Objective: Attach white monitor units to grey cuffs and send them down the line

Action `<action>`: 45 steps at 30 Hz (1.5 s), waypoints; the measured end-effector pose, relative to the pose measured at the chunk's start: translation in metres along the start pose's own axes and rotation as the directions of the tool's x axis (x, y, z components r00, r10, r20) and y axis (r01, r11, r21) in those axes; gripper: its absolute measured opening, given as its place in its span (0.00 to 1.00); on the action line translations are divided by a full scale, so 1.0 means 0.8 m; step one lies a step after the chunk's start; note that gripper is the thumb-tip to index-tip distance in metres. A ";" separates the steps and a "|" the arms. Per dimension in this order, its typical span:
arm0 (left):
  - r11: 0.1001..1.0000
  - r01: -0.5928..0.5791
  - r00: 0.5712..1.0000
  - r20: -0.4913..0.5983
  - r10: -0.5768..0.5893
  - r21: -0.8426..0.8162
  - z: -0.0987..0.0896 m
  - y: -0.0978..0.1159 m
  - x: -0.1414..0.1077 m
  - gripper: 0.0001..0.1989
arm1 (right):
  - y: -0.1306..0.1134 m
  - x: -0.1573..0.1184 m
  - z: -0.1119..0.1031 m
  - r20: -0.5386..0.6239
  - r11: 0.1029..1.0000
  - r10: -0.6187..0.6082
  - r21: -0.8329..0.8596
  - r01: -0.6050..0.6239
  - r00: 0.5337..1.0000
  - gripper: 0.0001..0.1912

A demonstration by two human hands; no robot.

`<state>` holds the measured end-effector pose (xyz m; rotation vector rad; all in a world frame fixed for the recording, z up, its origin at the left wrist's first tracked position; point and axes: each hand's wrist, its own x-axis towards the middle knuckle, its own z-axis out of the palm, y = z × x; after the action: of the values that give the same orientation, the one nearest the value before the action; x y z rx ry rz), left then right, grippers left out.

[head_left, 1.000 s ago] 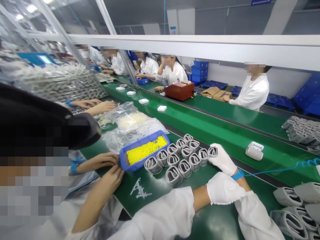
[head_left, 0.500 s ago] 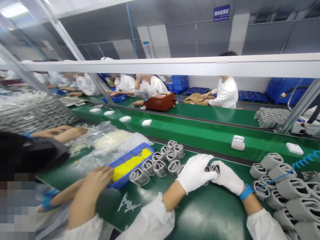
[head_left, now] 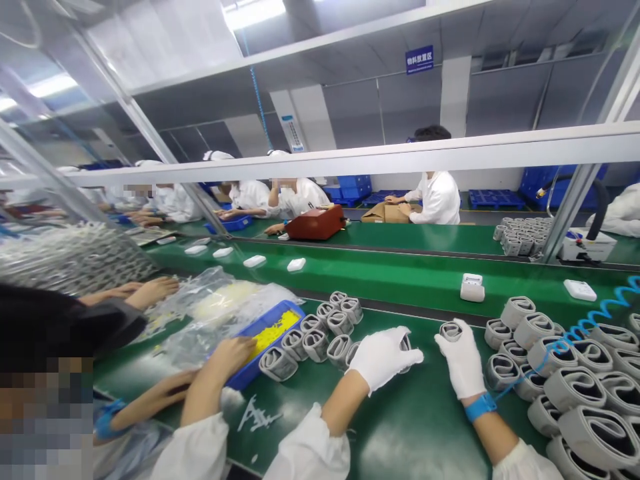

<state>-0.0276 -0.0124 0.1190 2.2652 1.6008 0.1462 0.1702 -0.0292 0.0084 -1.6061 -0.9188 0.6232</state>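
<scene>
My left hand [head_left: 383,360], in a white glove, is closed around a rolled grey cuff, mostly hidden behind the fingers and thumb. Just left of it stand several rolled grey cuffs [head_left: 315,345] in rows on the green table. My right hand [head_left: 464,363], also gloved and with a blue wrist strap, grips another rolled grey cuff [head_left: 451,331] between thumb and fingers. The two hands are apart. Right of my right hand rises a stacked pile of rolled grey cuffs [head_left: 575,387].
A co-worker's hand [head_left: 233,357] reaches into a blue tray [head_left: 245,380] of yellow pieces at left. White strips [head_left: 257,417] lie on the table. Beyond runs a green conveyor [head_left: 380,277] with white devices [head_left: 296,265]. A coiled blue cord [head_left: 595,320] hangs at right.
My hands have separated: the right hand has moved right with a cuff in it, while the left stays near the rows. The camera view has tilted up. The co-worker's hand has moved further over the tray.
</scene>
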 end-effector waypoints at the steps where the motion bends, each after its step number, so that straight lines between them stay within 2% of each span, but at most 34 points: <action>1: 0.999 -0.038 0.999 -0.039 0.037 -0.018 0.004 -0.002 0.000 0.30 | 0.003 0.001 0.000 -0.026 1.000 -0.011 -0.012 0.011 1.000 0.43; 3: 0.992 -0.113 0.986 -0.129 0.105 -0.057 0.010 -0.009 -0.001 0.36 | 0.005 0.001 0.000 -0.051 0.999 -0.040 -0.039 0.039 0.998 0.48; 6: 0.979 -0.180 0.958 -0.243 0.152 -0.099 0.011 -0.021 -0.008 0.32 | 0.005 -0.005 -0.001 -0.033 0.998 -0.039 -0.060 0.037 0.999 0.50; 8: 0.980 -0.179 0.943 -0.300 0.145 -0.090 0.007 -0.031 -0.016 0.29 | 0.005 -0.010 -0.004 -0.009 0.998 -0.029 -0.063 0.029 1.000 0.52; 9: 0.983 -0.165 0.944 -0.303 0.134 -0.078 0.004 -0.036 -0.020 0.28 | 0.005 -0.012 -0.005 -0.002 0.997 -0.029 -0.067 0.029 1.000 0.53; 11: 0.992 -0.126 0.965 -0.234 0.118 -0.019 0.000 -0.044 -0.027 0.25 | 0.008 -0.017 -0.006 -0.007 0.996 -0.044 -0.075 0.043 0.999 0.53; 13: 0.990 -0.104 0.982 -0.147 0.117 0.098 0.000 -0.049 -0.030 0.20 | 0.011 -0.022 -0.005 -0.038 0.993 -0.081 -0.089 0.078 0.996 0.52; 15: 0.969 -0.102 0.983 -0.124 0.132 0.225 0.005 -0.052 -0.030 0.18 | 0.011 -0.028 -0.005 -0.079 0.983 -0.149 -0.118 0.139 0.986 0.50; 17: 0.951 -0.115 0.978 -0.135 0.159 0.288 0.010 -0.053 -0.029 0.18 | 0.007 -0.035 -0.008 -0.120 0.951 -0.278 -0.172 0.256 0.953 0.47; 18: 0.947 -0.129 0.976 -0.129 0.173 0.294 0.012 -0.054 -0.029 0.19 | 0.004 -0.039 -0.010 -0.132 0.919 -0.368 -0.204 0.338 0.920 0.45; 20: 0.945 -0.157 0.976 -0.101 0.193 0.288 0.013 -0.053 -0.031 0.20 | -0.003 -0.050 -0.014 -0.131 0.824 -0.549 -0.248 0.509 0.825 0.40; 21: 0.944 -0.169 0.976 -0.084 0.199 0.283 0.013 -0.052 -0.033 0.20 | -0.007 -0.056 -0.015 -0.096 0.779 -0.613 -0.244 0.578 0.784 0.39; 22: 0.943 -0.184 0.976 -0.063 0.209 0.278 0.012 -0.050 -0.035 0.21 | -0.009 -0.063 -0.016 -0.034 0.750 -0.645 -0.219 0.624 0.764 0.38; 24: 0.932 -0.239 0.968 -0.008 0.251 0.274 0.010 -0.044 -0.041 0.22 | -0.011 -0.075 -0.013 0.175 0.767 -0.608 -0.121 0.630 0.774 0.40; 25: 0.922 -0.277 0.959 0.021 0.282 0.272 0.011 -0.040 -0.044 0.21 | -0.011 -0.080 -0.011 0.309 0.802 -0.550 -0.065 0.594 0.776 0.42; 27: 0.901 -0.329 0.944 0.069 0.323 0.283 0.013 -0.031 -0.050 0.19 | -0.010 -0.087 -0.005 0.543 0.878 -0.410 0.019 0.478 0.733 0.46; 29: 0.898 -0.317 0.948 0.096 0.303 0.305 0.016 -0.022 -0.055 0.17 | -0.012 -0.092 0.000 0.659 0.935 -0.295 0.050 0.351 0.692 0.45; 31: 0.913 -0.258 0.966 0.101 0.238 0.316 0.020 -0.016 -0.058 0.18 | -0.019 -0.097 0.002 0.664 0.966 -0.217 0.044 0.253 0.715 0.43; 35: 0.939 -0.133 0.990 0.086 0.111 0.316 0.028 -0.012 -0.056 0.17 | -0.037 -0.110 0.007 0.523 0.991 -0.126 0.020 0.135 0.843 0.36; 38: 0.949 -0.061 0.996 0.074 0.040 0.308 0.037 -0.014 -0.049 0.21 | -0.046 -0.115 0.009 0.415 0.998 -0.033 -0.032 0.051 0.909 0.27; 41: 0.963 0.027 0.999 0.031 -0.037 0.269 0.046 -0.021 -0.044 0.36 | -0.047 -0.108 0.007 0.331 0.995 0.079 -0.089 -0.052 0.940 0.30; 43: 0.978 0.030 0.999 -0.027 -0.025 0.204 0.046 -0.027 -0.045 0.47 | -0.043 -0.100 0.004 0.311 0.994 0.098 -0.071 -0.080 0.945 0.34; 45: 0.992 0.027 0.996 -0.087 -0.016 0.127 0.038 -0.033 -0.050 0.50 | -0.038 -0.093 0.002 0.312 0.996 0.087 -0.030 -0.082 0.946 0.37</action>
<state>-0.0565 -0.0489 0.0864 2.3657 1.7242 0.1411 0.1206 -0.0877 0.0321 -1.5938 -1.0919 0.9533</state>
